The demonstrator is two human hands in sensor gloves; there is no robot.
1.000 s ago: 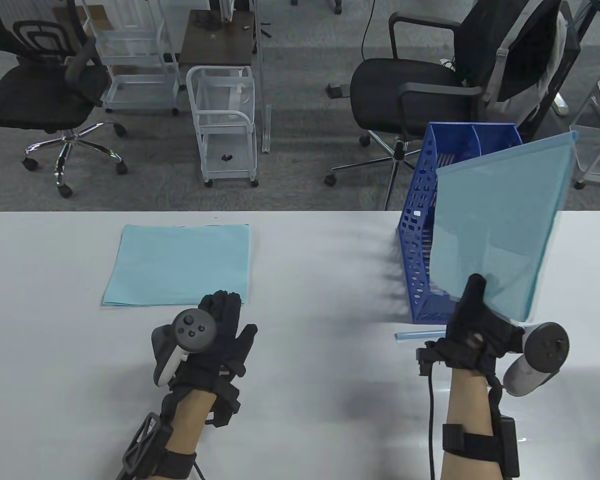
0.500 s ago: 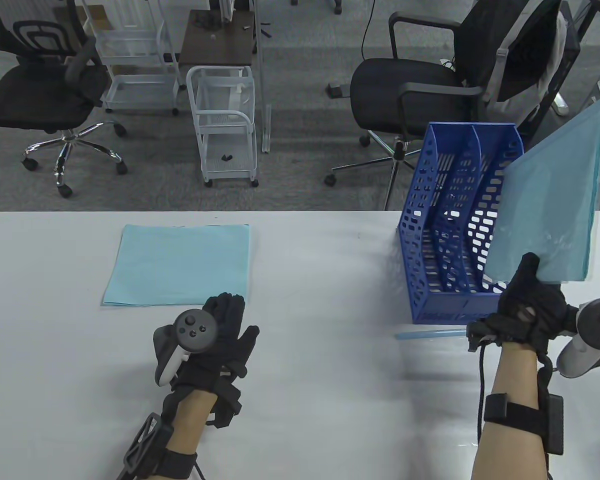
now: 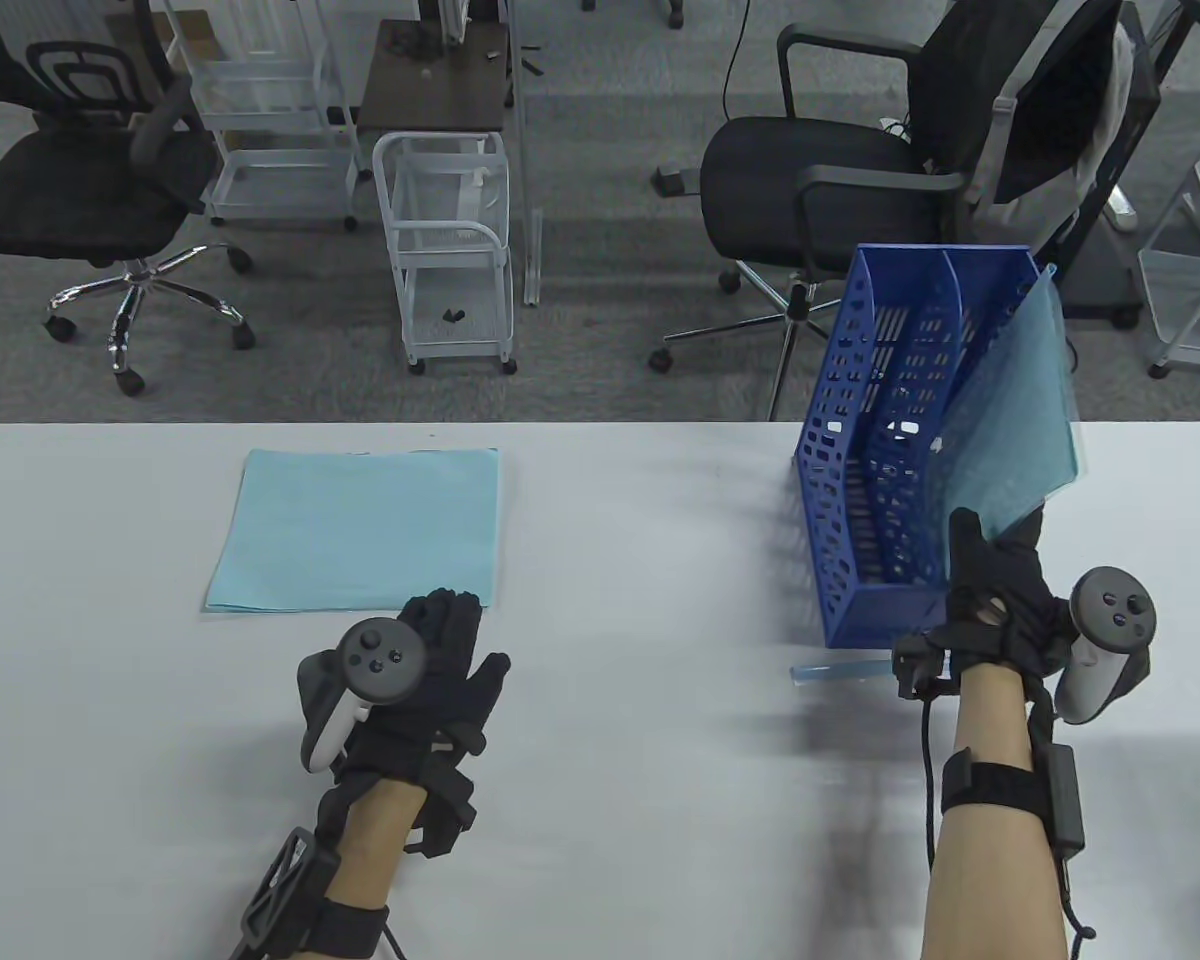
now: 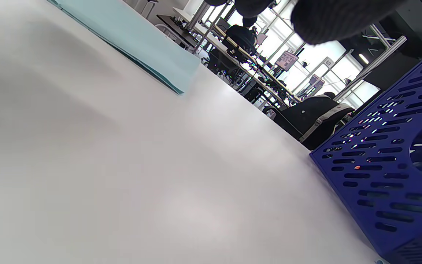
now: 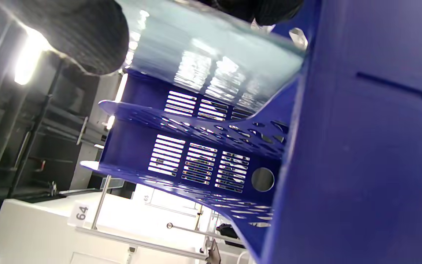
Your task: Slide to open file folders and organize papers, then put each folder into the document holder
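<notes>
Right hand [image 3: 995, 600] grip — folder [image 3: 1010, 420] above, in holder [image 3: 860, 440].

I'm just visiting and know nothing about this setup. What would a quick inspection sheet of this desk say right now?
Surface: white table, bare in the middle.
Job's things: blue document holder at right; translucent folder going into its right side; light blue papers flat at left; slide bar beside the holder.
Clutter: nothing seen.
Grippers: right hand grips the folder; left hand rests flat, holding nothing.
Cables: black cable along the right forearm.
Surroundings: office chairs, white trolley.
</notes>
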